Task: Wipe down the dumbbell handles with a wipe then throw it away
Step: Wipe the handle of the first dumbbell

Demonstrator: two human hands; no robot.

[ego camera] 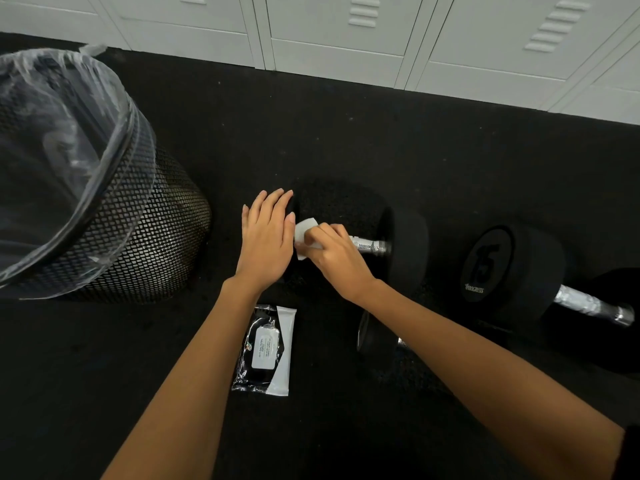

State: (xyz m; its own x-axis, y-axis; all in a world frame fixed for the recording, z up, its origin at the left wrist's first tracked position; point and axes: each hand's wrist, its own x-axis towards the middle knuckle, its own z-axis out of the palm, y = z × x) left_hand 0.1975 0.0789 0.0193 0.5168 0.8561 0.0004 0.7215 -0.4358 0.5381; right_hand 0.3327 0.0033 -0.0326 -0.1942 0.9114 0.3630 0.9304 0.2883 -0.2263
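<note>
A black dumbbell point(401, 247) lies on the dark floor in the middle, its silver handle point(369, 245) partly showing. My right hand point(334, 254) grips a white wipe point(304, 230) wrapped around the left part of that handle. My left hand point(268, 237) rests flat, fingers apart, against the dumbbell's left head, which it mostly hides. A second dumbbell point(509, 275) marked 15 lies at the right with a silver handle point(588, 304). A black mesh trash bin point(138, 237) with a clear liner stands at the left.
A black and white pack of wipes point(265, 351) lies on the floor between my forearms. A third dumbbell's head point(372, 336) shows under my right forearm. White lockers point(346, 39) line the far wall.
</note>
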